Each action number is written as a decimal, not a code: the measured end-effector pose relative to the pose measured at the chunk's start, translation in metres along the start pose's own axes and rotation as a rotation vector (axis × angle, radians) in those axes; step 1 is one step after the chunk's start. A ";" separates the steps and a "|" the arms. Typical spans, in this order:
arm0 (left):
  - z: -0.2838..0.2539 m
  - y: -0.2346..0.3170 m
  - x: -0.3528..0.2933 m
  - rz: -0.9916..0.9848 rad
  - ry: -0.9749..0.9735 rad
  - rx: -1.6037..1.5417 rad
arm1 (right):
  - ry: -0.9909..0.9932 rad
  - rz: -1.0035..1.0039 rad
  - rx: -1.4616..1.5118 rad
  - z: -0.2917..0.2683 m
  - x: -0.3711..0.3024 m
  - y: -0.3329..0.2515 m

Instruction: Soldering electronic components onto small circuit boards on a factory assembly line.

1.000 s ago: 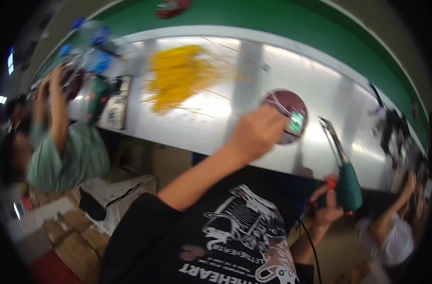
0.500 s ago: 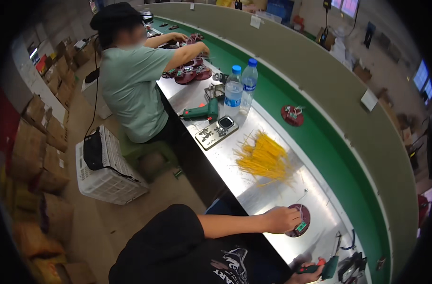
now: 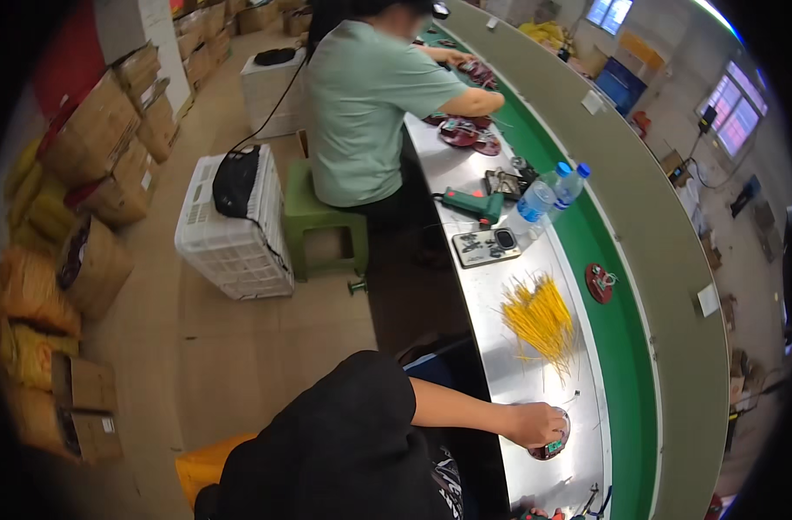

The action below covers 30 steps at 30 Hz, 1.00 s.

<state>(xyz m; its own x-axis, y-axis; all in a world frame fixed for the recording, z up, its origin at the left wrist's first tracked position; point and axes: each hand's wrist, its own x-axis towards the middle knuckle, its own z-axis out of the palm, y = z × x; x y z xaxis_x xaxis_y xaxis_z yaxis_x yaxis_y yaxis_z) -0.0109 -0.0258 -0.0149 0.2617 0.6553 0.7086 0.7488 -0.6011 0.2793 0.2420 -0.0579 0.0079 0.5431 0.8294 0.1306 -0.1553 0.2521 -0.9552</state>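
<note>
The left hand [image 3: 533, 425] is partly covering a dark-red round disc [image 3: 562, 439] on the silvery metal worktop [image 3: 578, 469]; whether its fingers are pinching anything cannot be told. The partly cropped right hand [image 3: 543, 513] is gripping a green-and-red pistol-shaped tool [image 3: 589, 504]

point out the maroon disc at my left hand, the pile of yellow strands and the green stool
Maroon disc [image 3: 553, 448]: head view, on its small green board
Pile of yellow strands [image 3: 541, 320]: head view, middle of the pile
Green stool [image 3: 318, 215]: head view, on its seat
</note>
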 end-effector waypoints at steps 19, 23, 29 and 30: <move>-0.019 -0.004 0.011 0.006 -0.072 -0.132 | 0.166 0.127 0.226 -0.015 0.008 0.020; -0.016 -0.014 0.018 0.007 -0.220 -0.233 | 0.180 0.041 0.206 -0.015 -0.001 0.016; 0.024 -0.071 0.132 -0.093 -0.467 -0.218 | 0.162 -0.075 0.200 -0.014 0.001 0.012; 0.032 -0.081 0.158 -0.067 -0.380 -0.154 | 0.154 -0.085 0.179 -0.011 -0.001 0.010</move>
<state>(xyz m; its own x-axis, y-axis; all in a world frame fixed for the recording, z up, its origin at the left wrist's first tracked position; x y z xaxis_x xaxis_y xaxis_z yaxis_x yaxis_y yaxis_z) -0.0107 0.1414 0.0539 0.4428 0.8003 0.4042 0.6797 -0.5936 0.4308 0.2491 -0.0620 -0.0045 0.6775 0.7194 0.1529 -0.2406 0.4132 -0.8783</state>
